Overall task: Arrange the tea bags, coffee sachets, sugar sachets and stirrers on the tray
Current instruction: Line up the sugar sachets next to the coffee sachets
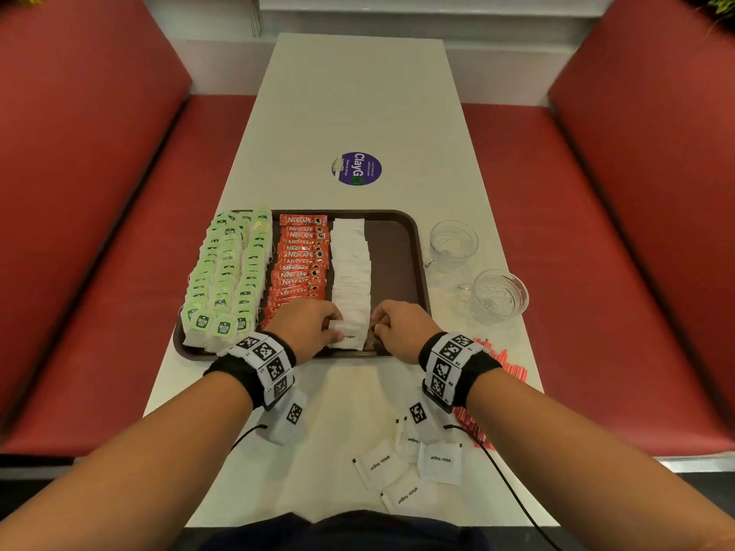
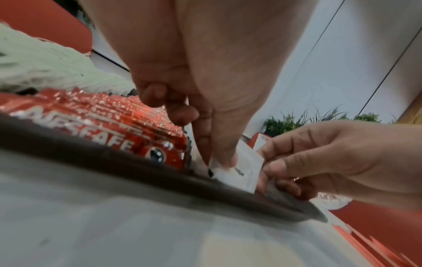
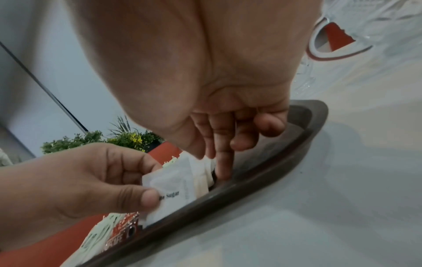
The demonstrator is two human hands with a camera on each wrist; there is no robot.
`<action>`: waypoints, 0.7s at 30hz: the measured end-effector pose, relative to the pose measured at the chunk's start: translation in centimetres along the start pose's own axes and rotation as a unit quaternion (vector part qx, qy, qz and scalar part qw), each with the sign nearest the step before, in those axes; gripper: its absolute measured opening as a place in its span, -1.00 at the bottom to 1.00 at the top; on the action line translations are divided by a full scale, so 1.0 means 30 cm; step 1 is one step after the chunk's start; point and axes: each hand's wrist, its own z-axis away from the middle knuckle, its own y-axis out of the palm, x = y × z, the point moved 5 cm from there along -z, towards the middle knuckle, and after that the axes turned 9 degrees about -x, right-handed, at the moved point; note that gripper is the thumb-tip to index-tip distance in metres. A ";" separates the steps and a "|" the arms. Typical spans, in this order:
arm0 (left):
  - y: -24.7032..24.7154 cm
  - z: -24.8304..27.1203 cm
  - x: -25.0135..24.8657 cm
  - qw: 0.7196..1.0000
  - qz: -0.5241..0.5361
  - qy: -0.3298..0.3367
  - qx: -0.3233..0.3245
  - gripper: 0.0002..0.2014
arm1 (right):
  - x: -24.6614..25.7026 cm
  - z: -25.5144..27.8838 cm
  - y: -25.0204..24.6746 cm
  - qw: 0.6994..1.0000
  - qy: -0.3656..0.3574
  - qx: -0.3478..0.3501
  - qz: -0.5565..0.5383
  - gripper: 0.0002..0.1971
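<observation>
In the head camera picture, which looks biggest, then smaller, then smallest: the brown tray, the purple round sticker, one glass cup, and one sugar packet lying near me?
1. Brown tray
2. Glass cup
3. Purple round sticker and loose sugar packet: these look alike, and the packet lies nearer the camera, so I won't rank them.
</observation>
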 end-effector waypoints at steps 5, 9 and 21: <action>0.032 0.005 0.017 0.998 -0.031 -0.030 -0.037 -0.71 | 0.005 -0.009 0.037 0.995 -0.016 0.052 0.083 -0.71; 0.048 -0.010 0.025 0.994 -0.086 -0.035 -0.064 -0.61 | 0.016 -0.022 0.066 0.990 -0.014 0.089 0.112 -0.88; -0.018 0.016 -0.055 0.987 -0.104 -0.007 -0.121 -0.58 | 0.026 0.011 0.015 0.990 -0.031 0.060 0.127 -0.76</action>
